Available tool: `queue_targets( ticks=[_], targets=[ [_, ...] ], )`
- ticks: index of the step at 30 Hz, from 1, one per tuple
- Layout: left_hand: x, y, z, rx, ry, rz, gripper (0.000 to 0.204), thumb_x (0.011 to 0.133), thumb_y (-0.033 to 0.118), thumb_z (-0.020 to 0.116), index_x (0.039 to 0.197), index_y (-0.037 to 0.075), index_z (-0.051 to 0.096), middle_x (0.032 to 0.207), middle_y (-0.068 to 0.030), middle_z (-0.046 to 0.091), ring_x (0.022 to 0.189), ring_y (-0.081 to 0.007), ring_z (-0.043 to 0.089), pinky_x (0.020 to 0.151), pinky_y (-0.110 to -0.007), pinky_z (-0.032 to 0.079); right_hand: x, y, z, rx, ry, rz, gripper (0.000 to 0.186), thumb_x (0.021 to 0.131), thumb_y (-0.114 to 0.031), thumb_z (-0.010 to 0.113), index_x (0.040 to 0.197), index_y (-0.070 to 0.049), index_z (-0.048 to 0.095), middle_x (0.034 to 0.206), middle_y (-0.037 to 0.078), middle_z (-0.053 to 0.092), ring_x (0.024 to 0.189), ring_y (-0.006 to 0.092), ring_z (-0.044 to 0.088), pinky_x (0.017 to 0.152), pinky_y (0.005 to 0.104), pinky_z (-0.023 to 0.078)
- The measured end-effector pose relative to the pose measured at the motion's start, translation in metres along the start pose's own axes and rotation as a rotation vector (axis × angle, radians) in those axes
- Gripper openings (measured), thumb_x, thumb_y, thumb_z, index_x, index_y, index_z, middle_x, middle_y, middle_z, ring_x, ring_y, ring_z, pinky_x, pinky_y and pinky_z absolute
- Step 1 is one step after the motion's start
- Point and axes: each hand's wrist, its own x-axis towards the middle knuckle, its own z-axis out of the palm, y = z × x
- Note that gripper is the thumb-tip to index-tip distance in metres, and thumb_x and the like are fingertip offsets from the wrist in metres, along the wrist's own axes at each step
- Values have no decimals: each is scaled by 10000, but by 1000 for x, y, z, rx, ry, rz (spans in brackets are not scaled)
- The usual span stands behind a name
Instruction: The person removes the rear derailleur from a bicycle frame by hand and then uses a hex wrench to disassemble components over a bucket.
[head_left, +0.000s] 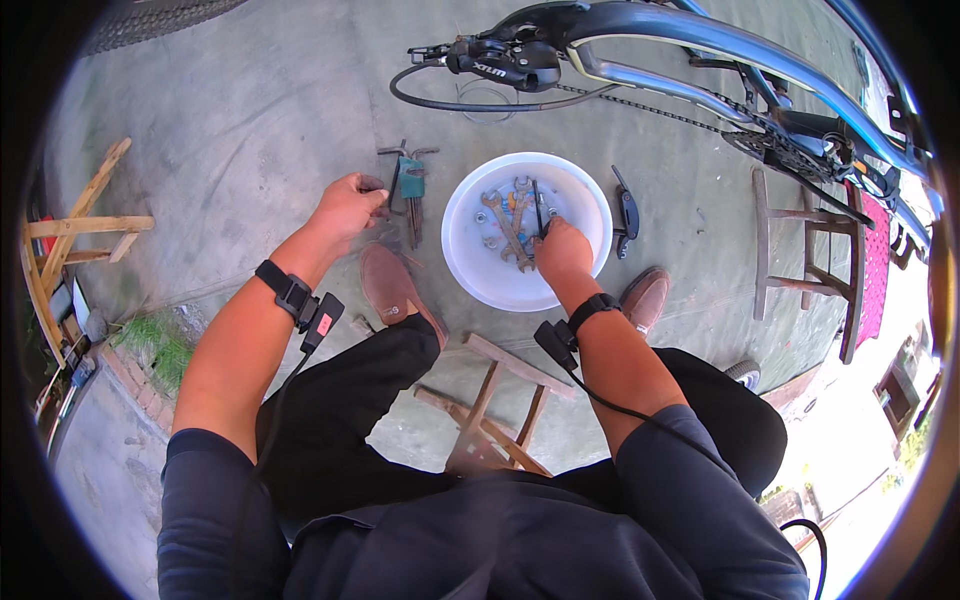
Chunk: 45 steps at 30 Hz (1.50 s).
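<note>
The right hand (564, 250) pinches a rod (538, 203), likely stiff, light, best held mid-shaft; whether the left hand (352, 206) grips is unclear.

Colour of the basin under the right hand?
The basin is white; the head view shows it best.

Lower ctr. of frame: person wears a dk. navy short-sleeved shirt (650, 545), blk. trousers (725, 410), brown shoes (385, 280). L wrist: blk. strap (287, 288) w/ small box (335, 304), reddish label (323, 324). R wrist: similar strap (594, 309) + box (553, 346). Thin blk. cables (640, 415) run along both arms.
</note>
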Motion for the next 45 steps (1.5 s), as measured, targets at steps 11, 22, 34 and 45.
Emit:
queue_targets(
  ticks=[11, 22, 34, 45],
  targets=[
    [-23, 28, 2, 98, -25, 91, 271, 930, 157, 587, 1149, 0, 564, 992, -70, 633, 863, -148, 628, 692, -283, 476, -4, -2, -3, 99, -118, 0, 335, 752, -291, 669, 954, -24, 661, 942, 171, 697, 931, 329, 663, 809, 428, 526],
    [-177, 83, 31, 244, -197, 412, 309, 918, 193, 603, 1153, -5, 570, 979, -70, 647, 874, -135, 623, 712, -279, 480, -99, -37, -107, 305, -144, -349, 253, 819, -254, 655, 926, -26, 680, 776, 107, 700, 612, 217, 674, 612, 348, 534],
    [-320, 30, 97, -408, -333, 425, 232, 999, 204, 499, 1121, 22, 573, 964, -68, 667, 737, -127, 652, 555, -251, 458, -255, -69, -177, 907, -311, -474, 236, 913, -177, 622, 1074, -6, 626, 832, 26, 646, 575, 72, 568, 456, 212, 400],
    [-294, 43, 82, -464, -261, 336, 173, 994, 218, 500, 1071, 76, 562, 854, -30, 659, 630, -106, 597, 520, -249, 391, -263, -45, -188, 761, -158, -484, 286, 944, -231, 598, 1143, -25, 610, 862, 20, 629, 626, 83, 590, 522, 209, 415]
  ],
)
